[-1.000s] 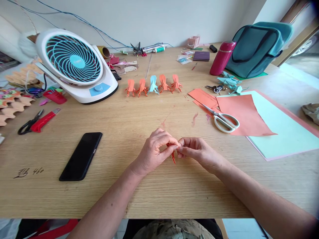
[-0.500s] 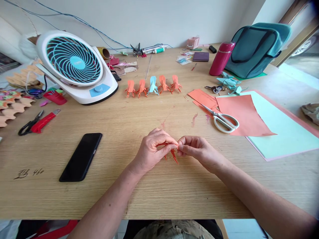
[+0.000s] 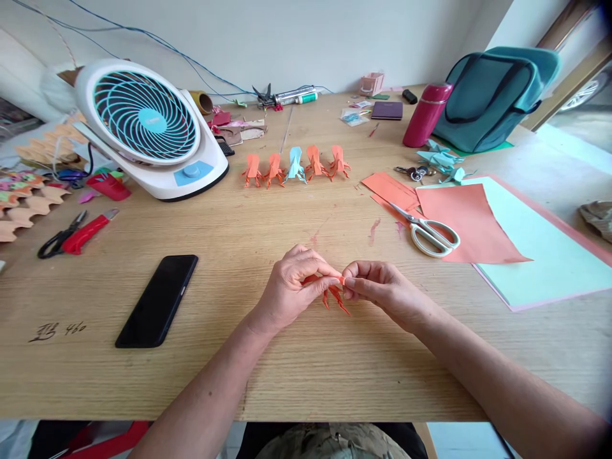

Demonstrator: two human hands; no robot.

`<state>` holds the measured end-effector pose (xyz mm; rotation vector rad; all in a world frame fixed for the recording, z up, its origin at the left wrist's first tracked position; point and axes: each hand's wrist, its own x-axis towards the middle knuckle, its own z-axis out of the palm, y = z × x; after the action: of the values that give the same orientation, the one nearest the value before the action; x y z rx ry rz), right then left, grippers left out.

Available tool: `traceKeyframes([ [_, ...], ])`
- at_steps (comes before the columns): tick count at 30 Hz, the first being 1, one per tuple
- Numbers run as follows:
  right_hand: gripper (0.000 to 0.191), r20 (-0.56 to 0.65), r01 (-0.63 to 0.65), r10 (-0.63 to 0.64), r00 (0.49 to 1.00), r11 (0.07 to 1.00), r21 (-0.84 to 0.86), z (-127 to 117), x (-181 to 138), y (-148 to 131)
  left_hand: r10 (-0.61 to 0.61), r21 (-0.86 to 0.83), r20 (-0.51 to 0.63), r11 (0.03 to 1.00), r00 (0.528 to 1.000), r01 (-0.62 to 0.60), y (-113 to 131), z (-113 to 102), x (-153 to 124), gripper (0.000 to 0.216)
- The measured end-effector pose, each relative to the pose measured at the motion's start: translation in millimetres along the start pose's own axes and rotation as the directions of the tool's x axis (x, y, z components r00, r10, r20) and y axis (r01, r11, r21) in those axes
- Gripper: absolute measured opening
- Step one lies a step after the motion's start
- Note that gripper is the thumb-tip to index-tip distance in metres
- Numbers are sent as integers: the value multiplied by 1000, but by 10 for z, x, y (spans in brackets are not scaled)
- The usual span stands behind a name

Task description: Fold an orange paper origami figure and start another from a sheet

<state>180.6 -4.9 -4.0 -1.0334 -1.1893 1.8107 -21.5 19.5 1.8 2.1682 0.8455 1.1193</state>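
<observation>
Both my hands meet above the wooden table near its front middle. My left hand and my right hand each pinch a small orange folded paper figure between fingertips; its thin legs stick out below the fingers. Most of the figure is hidden by my fingers. Farther back stands a row of finished paper figures, orange ones with a light blue one in the middle.
A black phone lies left of my hands. White-handled scissors rest on orange paper sheets over a pale green sheet at right. A white and teal fan, red cutters, a magenta bottle and a teal bag stand around.
The paper figure's legs have come further out from under my fingers and spread towards the right. My hands stay in the same spot, fingertips shifting slightly.
</observation>
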Motion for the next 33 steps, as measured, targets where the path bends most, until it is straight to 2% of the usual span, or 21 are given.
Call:
traceKeyframes([
  [5,35,0,2,-2,1000,1000,26,-3,3,7,8,30,4,1000,1000,-8,1,-6,-8,6],
  [12,34,-39,-29,35,999,989,148,1,-1,7,51,105,-30,993,998,-48,25,12,-16,4],
  [18,28,-29,24,-20,999,986,163,-21,11,43,38,110,-52,993,998,-32,43,25,-18,2],
  [23,21,-29,110,-107,994,985,135,-53,35,93,56,193,-84,980,995,-39,59,9,-8,5],
  [26,18,-59,213,-212,976,977,25,-58,43,114,77,238,-87,970,993,-55,59,8,-11,7],
  [29,10,-66,346,-361,930,922,-175,-42,29,109,82,256,-76,965,994,-60,53,11,-16,7],
  [31,4,-43,426,-472,880,828,-364,-26,7,86,80,252,-70,966,994,-60,50,13,-17,7],
  [33,5,23,488,-577,817,669,-561,-13,-18,53,77,237,-70,970,995,-58,49,13,-16,6],
])
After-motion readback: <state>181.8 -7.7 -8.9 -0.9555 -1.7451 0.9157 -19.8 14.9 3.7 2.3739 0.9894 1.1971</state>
